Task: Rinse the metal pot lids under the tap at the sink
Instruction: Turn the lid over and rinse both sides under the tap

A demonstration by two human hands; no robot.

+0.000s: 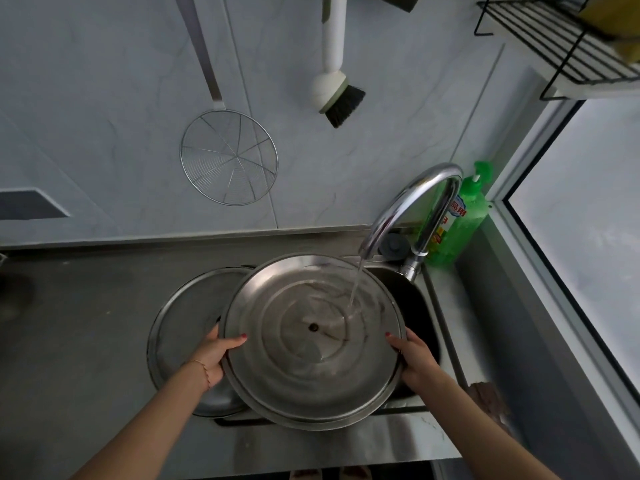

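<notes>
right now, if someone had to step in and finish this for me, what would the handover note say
Left hand: grips the left rim of the big lid, thumb over the edge.
Right hand: grips the lid's right rim the same way.
The big lid is held over the sink, underside up. The tap is running and the stream lands on the lid right of its centre hole.
The second lid lies flat to the left, partly under the held one.
Done: rinsing of the big lid is under way.
Left: finish it, set it down, rinse the second lid, shut off the tap.
</notes>
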